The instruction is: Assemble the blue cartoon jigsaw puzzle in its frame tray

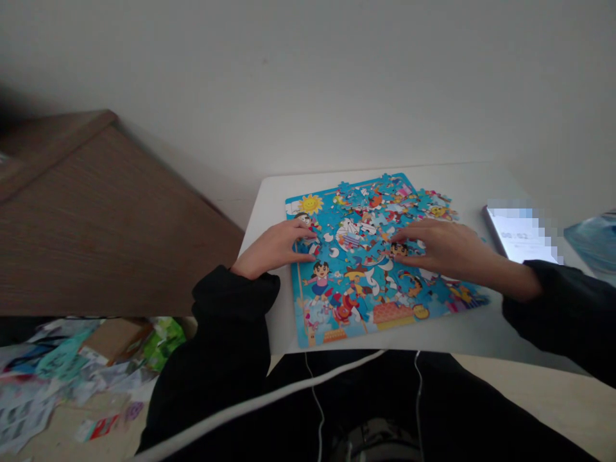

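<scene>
A blue cartoon jigsaw puzzle [332, 266] lies on a small white table, with many loose puzzle pieces [380, 221] heaped over its middle and right side. My left hand [276, 247] rests at the puzzle's left edge, thumb and fingers apart over the printed figures. Over the right part of the heap is my right hand [440, 247], its fingers curved and parted from the thumb. Between them shows a puzzle piece with a dark-haired cartoon face [398, 249]; whether they touch it is unclear.
At the table's right lies a lit phone [517, 234], partly pixelated, with a clear plastic item [594, 240] beyond it. A brown wooden cabinet [144, 224] stands left. Bags and papers [72, 359] litter the floor. A white cable [269, 401] crosses my lap.
</scene>
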A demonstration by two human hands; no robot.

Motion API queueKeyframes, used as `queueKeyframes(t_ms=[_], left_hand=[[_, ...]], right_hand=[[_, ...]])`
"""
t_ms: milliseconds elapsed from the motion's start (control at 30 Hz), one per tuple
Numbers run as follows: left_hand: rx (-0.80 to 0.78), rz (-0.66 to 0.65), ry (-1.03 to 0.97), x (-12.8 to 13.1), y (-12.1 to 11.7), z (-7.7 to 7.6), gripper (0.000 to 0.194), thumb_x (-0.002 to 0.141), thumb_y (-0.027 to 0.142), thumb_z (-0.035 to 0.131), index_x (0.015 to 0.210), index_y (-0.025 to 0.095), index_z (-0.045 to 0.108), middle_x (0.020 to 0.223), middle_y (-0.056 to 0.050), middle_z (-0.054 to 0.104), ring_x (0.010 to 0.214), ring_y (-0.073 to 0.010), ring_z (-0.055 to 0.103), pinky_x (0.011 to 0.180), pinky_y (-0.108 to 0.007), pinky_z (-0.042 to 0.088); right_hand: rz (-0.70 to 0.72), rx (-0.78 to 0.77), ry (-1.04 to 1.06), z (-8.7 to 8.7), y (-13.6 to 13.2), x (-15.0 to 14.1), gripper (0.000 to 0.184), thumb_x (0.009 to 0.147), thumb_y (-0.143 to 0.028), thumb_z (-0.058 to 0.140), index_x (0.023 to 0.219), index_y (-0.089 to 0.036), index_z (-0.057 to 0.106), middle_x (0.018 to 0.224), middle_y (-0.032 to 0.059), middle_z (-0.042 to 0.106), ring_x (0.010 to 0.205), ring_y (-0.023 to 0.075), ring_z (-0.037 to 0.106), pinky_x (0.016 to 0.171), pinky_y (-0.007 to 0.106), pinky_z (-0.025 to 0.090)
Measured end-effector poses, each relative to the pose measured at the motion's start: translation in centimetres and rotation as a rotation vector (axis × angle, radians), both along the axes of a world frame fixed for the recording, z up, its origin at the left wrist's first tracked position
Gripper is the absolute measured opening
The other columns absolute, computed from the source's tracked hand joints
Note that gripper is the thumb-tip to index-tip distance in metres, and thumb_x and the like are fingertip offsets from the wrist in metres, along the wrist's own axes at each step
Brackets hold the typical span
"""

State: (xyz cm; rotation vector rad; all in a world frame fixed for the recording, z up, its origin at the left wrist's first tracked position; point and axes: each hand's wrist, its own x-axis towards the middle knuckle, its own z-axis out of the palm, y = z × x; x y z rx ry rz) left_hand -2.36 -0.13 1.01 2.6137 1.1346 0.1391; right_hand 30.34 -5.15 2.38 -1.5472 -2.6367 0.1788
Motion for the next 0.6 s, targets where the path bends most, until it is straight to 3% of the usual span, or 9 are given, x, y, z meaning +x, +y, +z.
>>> queueKeyframes(t_ms=[167, 367, 600], left_hand=[[-0.020, -0.027, -0.021, 0.2, -0.1, 0.0, 0.036, 0.079, 0.041, 0.067, 0.109, 0.020, 0.064, 0.117, -0.007, 0.061, 0.110, -0.0228, 0.056, 0.095, -0.037, 0.044], [-0.046, -0.031, 0.005, 0.6, -0.5, 0.4, 0.040, 0.079, 0.038, 0.065, 0.114, 0.019, 0.061, 0.123, -0.010, 0.060, 0.116, -0.0243, 0.054, 0.099, -0.040, 0.042], [-0.022, -0.037, -0.017, 1.1, -0.3, 0.0, 0.037, 0.079, 0.041, 0.063, 0.110, 0.021, 0.063, 0.123, -0.008, 0.060, 0.115, -0.0233, 0.055, 0.099, -0.040, 0.042]], right_hand=[[-0.027, -0.003, 0.068, 0.2, 0.9, 1.9, 0.049, 0.083, -0.062, 0.046, 0.103, -0.024, 0.069, 0.101, 0.0087, 0.070, 0.093, 0.0292, 0.064, 0.074, 0.043, 0.049], [-0.058, -0.157, 0.266, 0.6, 1.8, 3.2, 0.043, 0.078, -0.059, 0.056, 0.098, -0.024, 0.071, 0.091, 0.0053, 0.072, 0.077, 0.0227, 0.066, 0.068, 0.036, 0.050], [0.039, 0.006, 0.159, -0.6, 1.3, 4.3, 0.040, 0.086, -0.050, 0.048, 0.105, -0.022, 0.069, 0.102, 0.0098, 0.069, 0.096, 0.0265, 0.063, 0.082, 0.042, 0.049]])
